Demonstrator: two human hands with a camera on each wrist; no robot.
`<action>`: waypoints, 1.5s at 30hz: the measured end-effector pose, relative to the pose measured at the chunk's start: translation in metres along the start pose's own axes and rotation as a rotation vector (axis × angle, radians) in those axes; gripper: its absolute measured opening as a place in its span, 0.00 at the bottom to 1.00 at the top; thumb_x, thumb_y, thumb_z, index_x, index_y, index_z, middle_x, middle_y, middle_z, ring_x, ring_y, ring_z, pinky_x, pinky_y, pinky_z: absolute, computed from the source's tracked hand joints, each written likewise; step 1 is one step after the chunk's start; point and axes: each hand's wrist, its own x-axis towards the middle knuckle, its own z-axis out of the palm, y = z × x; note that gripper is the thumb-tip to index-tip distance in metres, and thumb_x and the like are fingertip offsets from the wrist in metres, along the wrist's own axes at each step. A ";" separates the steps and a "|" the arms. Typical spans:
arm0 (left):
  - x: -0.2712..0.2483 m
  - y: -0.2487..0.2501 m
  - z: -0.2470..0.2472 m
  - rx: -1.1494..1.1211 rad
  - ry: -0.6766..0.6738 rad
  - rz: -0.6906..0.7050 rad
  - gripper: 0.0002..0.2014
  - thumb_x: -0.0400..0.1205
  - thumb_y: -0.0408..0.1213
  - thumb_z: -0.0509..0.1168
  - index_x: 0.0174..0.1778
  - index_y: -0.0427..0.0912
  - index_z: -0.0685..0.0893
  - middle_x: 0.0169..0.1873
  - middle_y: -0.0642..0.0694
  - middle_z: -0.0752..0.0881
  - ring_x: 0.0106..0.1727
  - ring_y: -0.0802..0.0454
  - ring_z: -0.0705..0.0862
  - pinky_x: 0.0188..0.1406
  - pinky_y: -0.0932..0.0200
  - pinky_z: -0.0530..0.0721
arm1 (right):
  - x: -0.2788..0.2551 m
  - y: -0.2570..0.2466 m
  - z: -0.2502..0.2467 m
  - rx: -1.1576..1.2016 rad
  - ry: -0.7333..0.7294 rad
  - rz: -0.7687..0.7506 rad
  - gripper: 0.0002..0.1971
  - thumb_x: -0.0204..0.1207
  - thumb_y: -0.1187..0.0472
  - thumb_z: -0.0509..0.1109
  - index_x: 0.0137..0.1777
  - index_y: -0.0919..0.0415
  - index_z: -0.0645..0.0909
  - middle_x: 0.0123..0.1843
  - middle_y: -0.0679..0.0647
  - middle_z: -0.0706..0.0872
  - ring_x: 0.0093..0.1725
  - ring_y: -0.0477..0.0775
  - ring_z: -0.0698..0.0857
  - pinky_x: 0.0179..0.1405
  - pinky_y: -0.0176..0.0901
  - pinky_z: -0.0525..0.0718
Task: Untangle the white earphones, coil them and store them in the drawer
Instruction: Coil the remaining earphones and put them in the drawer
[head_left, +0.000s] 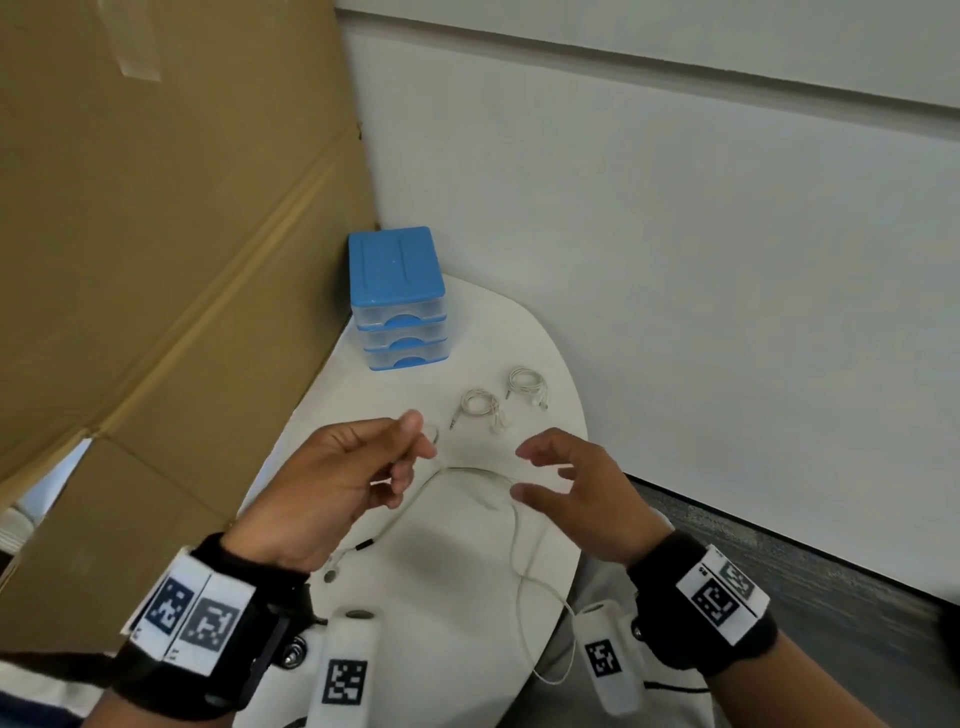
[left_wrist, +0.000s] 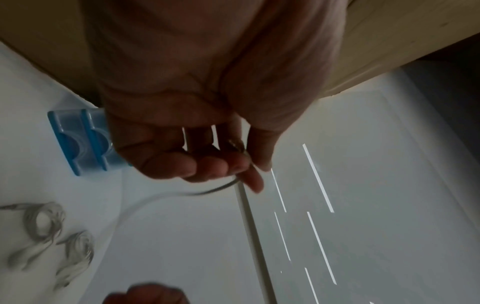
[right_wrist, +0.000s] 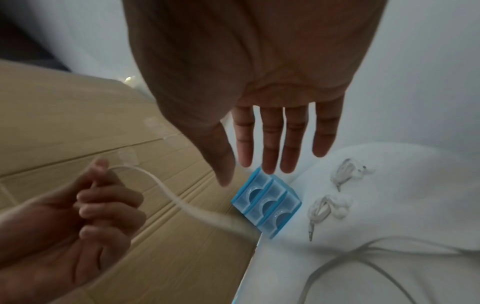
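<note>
Head view: the left hand (head_left: 332, 478), lower left of centre, has its fingers curled and pinches the cord of the white earphones (head_left: 470, 473) between thumb and fingertips. The cord leaves that pinch, arcs across the middle of the frame above the bench (head_left: 550, 364), then drops past the bench's near edge at lower centre; a dark section of it and one earbud hang below the left palm. The right hand (head_left: 576, 493), right of centre, is spread with straight fingers and holds nothing; the cord passes just beside its thumb, and contact cannot be confirmed. Two other coiled earphone sets lie on the bench above the hands: one set (head_left: 480, 408) at centre, another set (head_left: 527, 384) just to its upper right, apart from each other and from the held cord. A small blue drawer unit (head_left: 400, 301) with three clear drawers, all shut, stands at the far left corner of the bench, against a large cardboard sheet (head_left: 156, 234) that fills the left of the frame. A white wall (head_left: 675, 234) closes the right side. Nothing lies between the hands and the drawer unit. Both wrists carry black bands with printed square markers. The left wrist view shows the cord running out between the curled fingers; the picture is dim and blurred.
</note>
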 end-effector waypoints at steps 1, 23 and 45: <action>-0.001 -0.001 0.004 0.034 -0.011 0.008 0.23 0.63 0.62 0.77 0.36 0.43 0.92 0.22 0.48 0.75 0.26 0.55 0.73 0.30 0.62 0.75 | -0.002 -0.002 0.000 -0.065 -0.026 -0.026 0.19 0.71 0.54 0.80 0.60 0.43 0.80 0.61 0.37 0.84 0.64 0.36 0.79 0.64 0.35 0.74; 0.009 0.010 0.029 -0.386 0.104 0.092 0.11 0.75 0.37 0.66 0.48 0.37 0.89 0.44 0.40 0.93 0.47 0.48 0.92 0.46 0.59 0.90 | -0.021 -0.050 0.047 0.363 -0.084 -0.154 0.12 0.85 0.59 0.63 0.42 0.54 0.85 0.27 0.45 0.80 0.24 0.47 0.73 0.28 0.48 0.77; -0.010 0.001 0.040 -0.358 -0.148 0.154 0.13 0.68 0.43 0.77 0.42 0.37 0.93 0.37 0.39 0.91 0.40 0.43 0.92 0.42 0.57 0.89 | -0.001 -0.053 -0.016 0.351 0.018 -0.214 0.02 0.75 0.68 0.76 0.44 0.62 0.88 0.28 0.63 0.81 0.26 0.47 0.74 0.30 0.34 0.74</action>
